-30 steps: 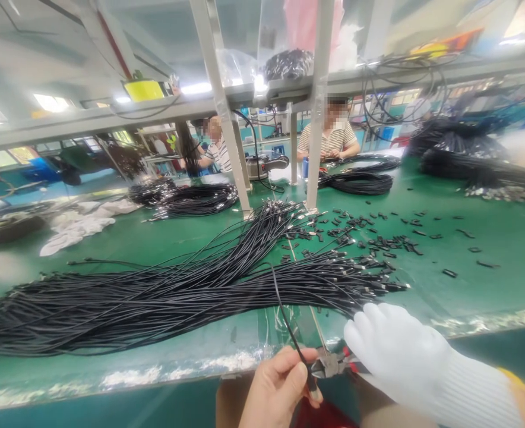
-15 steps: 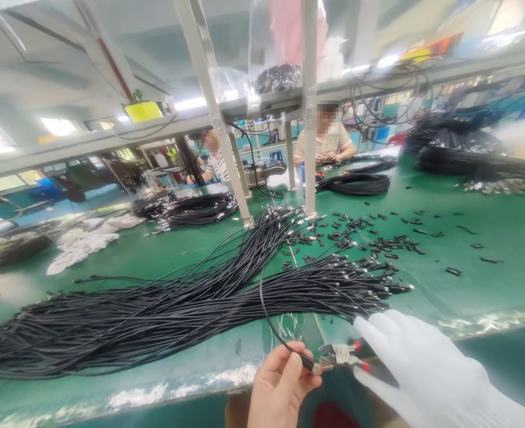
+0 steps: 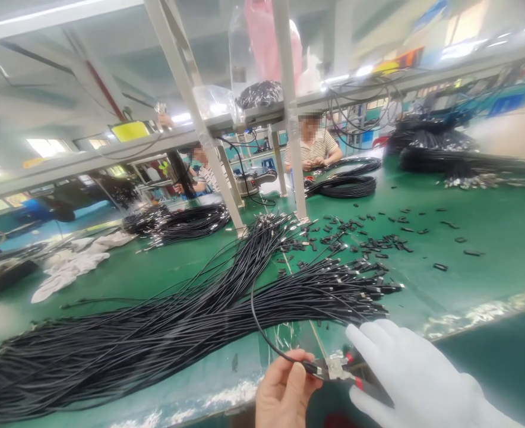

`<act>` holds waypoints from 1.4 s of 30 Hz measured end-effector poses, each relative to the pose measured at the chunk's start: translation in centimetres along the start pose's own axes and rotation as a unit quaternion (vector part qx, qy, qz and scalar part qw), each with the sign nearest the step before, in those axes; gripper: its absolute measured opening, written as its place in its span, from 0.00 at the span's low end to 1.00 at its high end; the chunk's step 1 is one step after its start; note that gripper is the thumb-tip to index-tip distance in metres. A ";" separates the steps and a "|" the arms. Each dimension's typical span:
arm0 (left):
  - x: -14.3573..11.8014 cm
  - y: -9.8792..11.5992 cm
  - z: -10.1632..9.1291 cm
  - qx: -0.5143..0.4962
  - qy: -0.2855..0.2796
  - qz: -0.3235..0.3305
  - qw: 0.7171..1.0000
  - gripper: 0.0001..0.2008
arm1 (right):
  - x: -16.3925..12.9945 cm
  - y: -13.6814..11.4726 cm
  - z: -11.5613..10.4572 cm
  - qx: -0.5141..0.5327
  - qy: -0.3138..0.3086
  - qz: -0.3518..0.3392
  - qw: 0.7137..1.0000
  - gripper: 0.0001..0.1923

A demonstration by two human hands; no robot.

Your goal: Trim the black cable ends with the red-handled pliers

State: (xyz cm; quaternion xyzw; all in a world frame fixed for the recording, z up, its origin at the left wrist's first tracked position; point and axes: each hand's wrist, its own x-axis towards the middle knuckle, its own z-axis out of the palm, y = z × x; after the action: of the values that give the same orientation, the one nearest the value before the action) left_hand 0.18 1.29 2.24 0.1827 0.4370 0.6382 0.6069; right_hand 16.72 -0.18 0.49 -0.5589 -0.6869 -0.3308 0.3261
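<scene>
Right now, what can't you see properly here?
In the head view:
Most of the pliers' handles: hidden by the gloved right hand.
Part of the held plug: covered by the left hand.
The big cable bundle's lower left end: cut off by the left edge.
What the person behind the coiled cables holds: too small and blurred.

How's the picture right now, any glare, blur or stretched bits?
Head view: upper-left window blown out white; gloved right hand pale, with little fabric texture; background at the far right smeared; left shelf post leaning, perhaps from lens or tilt; black cables mid-frame fairly crisp.
</scene>
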 end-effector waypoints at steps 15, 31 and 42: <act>0.8 -1.1 -0.4 0.062 0.016 0.113 0.991 0.23 | 1.5 1.5 1.3 0.055 -0.041 -0.092 0.993 0.17; 1.0 -1.7 -0.7 0.107 -0.005 0.156 0.982 0.22 | 2.1 1.4 0.9 0.095 -0.025 -0.076 0.992 0.12; 1.0 -1.5 -2.0 0.200 -0.019 0.129 0.971 0.23 | 1.7 1.6 1.8 0.112 -0.062 -0.097 0.987 0.12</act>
State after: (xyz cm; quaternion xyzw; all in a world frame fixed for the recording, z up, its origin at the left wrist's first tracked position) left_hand -0.63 1.42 -0.32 0.3671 0.5167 0.6077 0.4785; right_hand 17.84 2.44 1.02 -0.4690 -0.7892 -0.2469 0.3101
